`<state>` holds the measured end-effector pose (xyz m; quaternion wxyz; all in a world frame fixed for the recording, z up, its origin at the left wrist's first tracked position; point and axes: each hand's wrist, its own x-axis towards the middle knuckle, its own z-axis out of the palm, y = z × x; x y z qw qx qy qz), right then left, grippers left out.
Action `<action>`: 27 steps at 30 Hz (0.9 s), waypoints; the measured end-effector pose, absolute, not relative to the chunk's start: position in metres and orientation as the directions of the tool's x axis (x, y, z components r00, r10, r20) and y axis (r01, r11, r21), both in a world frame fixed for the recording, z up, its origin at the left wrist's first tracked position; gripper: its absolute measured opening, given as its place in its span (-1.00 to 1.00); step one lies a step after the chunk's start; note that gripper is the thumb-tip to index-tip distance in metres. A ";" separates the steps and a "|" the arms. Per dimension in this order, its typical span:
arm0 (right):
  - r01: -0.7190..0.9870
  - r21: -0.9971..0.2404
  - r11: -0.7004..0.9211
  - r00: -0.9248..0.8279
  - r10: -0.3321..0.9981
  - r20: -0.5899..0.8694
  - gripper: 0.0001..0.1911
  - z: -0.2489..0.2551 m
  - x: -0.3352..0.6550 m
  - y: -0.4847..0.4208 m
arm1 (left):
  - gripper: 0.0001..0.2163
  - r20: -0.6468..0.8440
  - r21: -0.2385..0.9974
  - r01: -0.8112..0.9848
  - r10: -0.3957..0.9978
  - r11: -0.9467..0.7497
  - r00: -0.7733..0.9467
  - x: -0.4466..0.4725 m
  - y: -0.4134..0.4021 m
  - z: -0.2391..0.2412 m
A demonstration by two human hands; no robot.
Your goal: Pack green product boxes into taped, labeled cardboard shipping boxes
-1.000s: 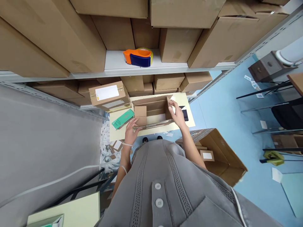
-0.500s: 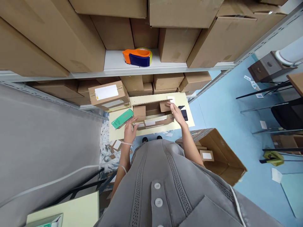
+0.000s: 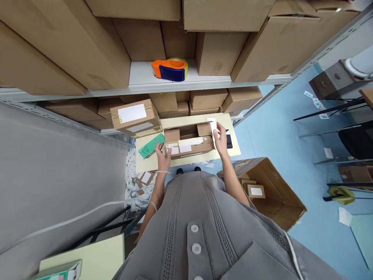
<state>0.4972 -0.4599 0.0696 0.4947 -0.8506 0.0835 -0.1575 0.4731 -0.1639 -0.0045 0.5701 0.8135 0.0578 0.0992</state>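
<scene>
Right now an open cardboard carton (image 3: 192, 147) sits across the middle of the counter (image 3: 233, 151), its long side running along the near edge. Its two end flaps, left flap (image 3: 172, 135) and right flap (image 3: 204, 128), are folded inward, leaving a dark gap between them, and white labels (image 3: 185, 145) show on the side facing the person.

The left hand (image 3: 164, 158) is at the carton's near left corner, thumb and forefinger wide apart; the thumb is at the cardboard, though whether it presses there I cannot tell. Its forefinger is right by a green box (image 3: 151, 145), which lies slantwise towards the counter's left edge. The right hand (image 3: 220, 140) is beside the carton's right end, its fingers curved and parted with nothing gripped between them; contact with the cardboard cannot be made out.

Just beyond that hand, a white paper (image 3: 212, 123) lies near the far edge, and a dark flat object (image 3: 229, 140) lies near the right edge, partly covered by the hand. A taped box (image 3: 134, 116) with white labels stands at the far left corner. Above, an orange and blue tape dispenser (image 3: 170, 71) rests on the shelf (image 3: 140, 79).
</scene>
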 end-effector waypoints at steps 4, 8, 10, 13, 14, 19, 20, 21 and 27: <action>0.062 -0.844 -0.533 0.964 -0.188 0.190 -0.38 0.084 0.517 -0.455 | -0.41 0.052 0.946 0.017 0.206 -0.323 0.977 0.474 -0.168 -0.012; 0.005 -0.848 -0.529 0.976 -0.181 0.119 -0.37 0.082 0.516 -0.450 | -0.36 0.027 0.955 0.033 0.199 -0.296 0.980 0.475 -0.169 -0.016; -0.016 -0.852 -0.523 0.975 -0.195 0.102 -0.36 0.076 0.509 -0.449 | -0.35 0.019 0.957 0.041 0.201 -0.288 0.979 0.474 -0.169 -0.017; -0.034 -0.856 -0.515 0.980 -0.183 0.071 -0.37 0.065 0.500 -0.451 | -0.35 0.027 0.958 0.031 0.200 -0.285 0.979 0.473 -0.170 -0.017; -0.038 -0.853 -0.521 0.983 -0.173 0.062 -0.37 0.061 0.498 -0.452 | -0.35 0.035 0.958 0.023 0.197 -0.287 0.980 0.472 -0.170 -0.016; -0.027 -0.780 -0.626 0.993 -0.110 0.054 -0.41 0.047 0.492 -0.452 | -0.34 0.114 0.925 -0.058 0.128 -0.375 0.985 0.473 -0.168 0.002; -0.027 -0.752 -0.659 0.993 -0.102 0.054 -0.41 0.046 0.491 -0.451 | -0.34 0.137 0.905 -0.085 0.095 -0.417 0.986 0.475 -0.168 0.007; -0.029 -0.719 -0.695 0.994 -0.097 0.054 -0.42 0.045 0.491 -0.450 | -0.35 0.154 0.881 -0.111 0.056 -0.460 0.986 0.477 -0.167 0.012; -0.024 -0.506 -0.862 0.996 -0.064 0.063 -0.43 0.045 0.492 -0.445 | -0.37 0.076 0.831 -0.113 -0.091 -0.544 0.993 0.492 -0.172 0.024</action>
